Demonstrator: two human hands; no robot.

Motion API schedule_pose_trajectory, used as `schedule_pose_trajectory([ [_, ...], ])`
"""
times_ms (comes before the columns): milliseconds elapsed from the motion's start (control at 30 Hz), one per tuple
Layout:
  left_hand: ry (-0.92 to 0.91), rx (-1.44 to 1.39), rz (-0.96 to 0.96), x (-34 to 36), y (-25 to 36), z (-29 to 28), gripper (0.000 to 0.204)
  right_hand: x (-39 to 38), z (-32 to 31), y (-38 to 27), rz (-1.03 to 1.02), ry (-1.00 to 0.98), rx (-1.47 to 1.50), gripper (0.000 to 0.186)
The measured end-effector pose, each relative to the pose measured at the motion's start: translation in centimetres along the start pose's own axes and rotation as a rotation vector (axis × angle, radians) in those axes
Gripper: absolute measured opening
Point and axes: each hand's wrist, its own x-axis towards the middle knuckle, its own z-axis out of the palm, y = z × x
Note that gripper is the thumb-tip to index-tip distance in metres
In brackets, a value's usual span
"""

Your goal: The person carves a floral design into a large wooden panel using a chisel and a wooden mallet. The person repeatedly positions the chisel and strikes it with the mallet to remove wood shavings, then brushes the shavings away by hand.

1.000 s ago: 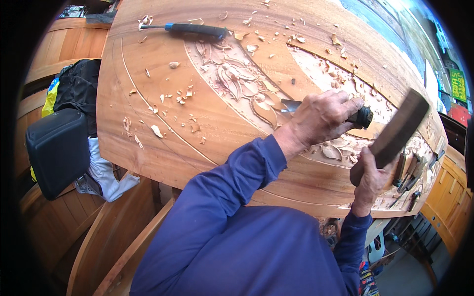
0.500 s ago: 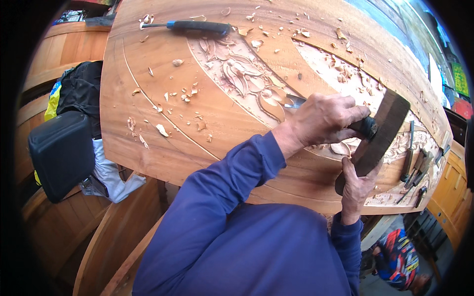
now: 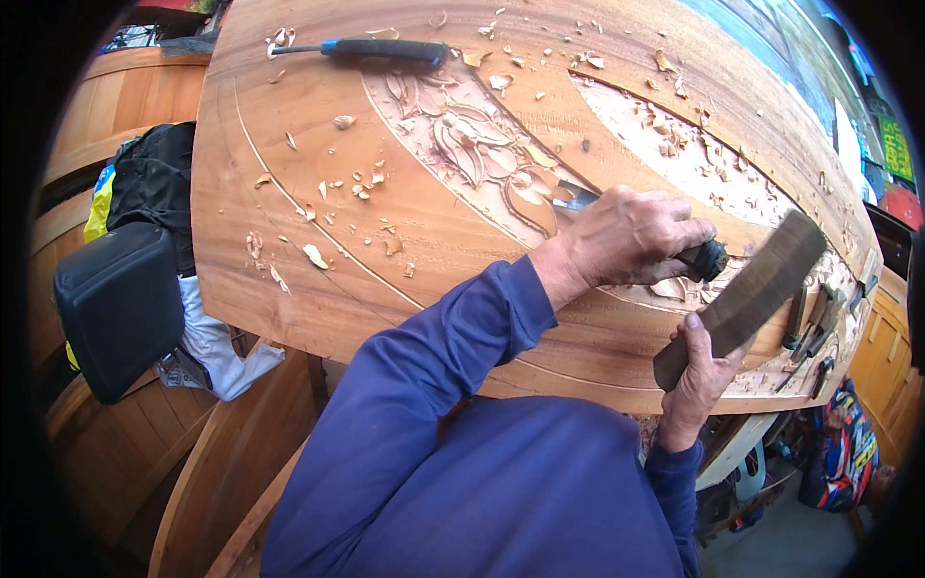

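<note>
My left hand (image 3: 631, 236) is closed round the dark handle of a wide steel chisel (image 3: 576, 200), its blade on the carved floral band (image 3: 453, 140) of a large wooden panel (image 3: 279, 241). My right hand (image 3: 701, 380) grips a long dark wooden mallet bar (image 3: 747, 289), slanting up to the right, apart from the chisel handle’s end. Pale shavings lie scattered over the panel. A blue-and-black-handled tool (image 3: 385, 50) lies at the back left. Several more carving tools (image 3: 809, 332) lie at the panel’s right end.
A black case (image 3: 116, 303) with bags and cloth is at the left, by stacked wooden panels (image 3: 125, 91). A curved board (image 3: 212, 482) stands below left. A co-worker (image 3: 838, 448) in a multicoloured top is low at the right.
The mallet swung left onto the chisel’s handle end half a second ago and has since drawn back down and right. My left hand has barely moved. The co-worker has shifted right.
</note>
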Motion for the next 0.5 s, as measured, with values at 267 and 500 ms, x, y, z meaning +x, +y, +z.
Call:
schedule_pose_trajectory([
  [267,0.002,-0.024,0.028,-0.1,0.0,-0.8,0.057,-1.3,1.0,0.3,-0.103,-0.094,-0.114,0.086],
  [500,-0.059,-0.065,0.027,-0.4,0.0,-1.2,0.054,-2.2,1.8,1.2,-0.166,-0.096,-0.133,0.082],
])
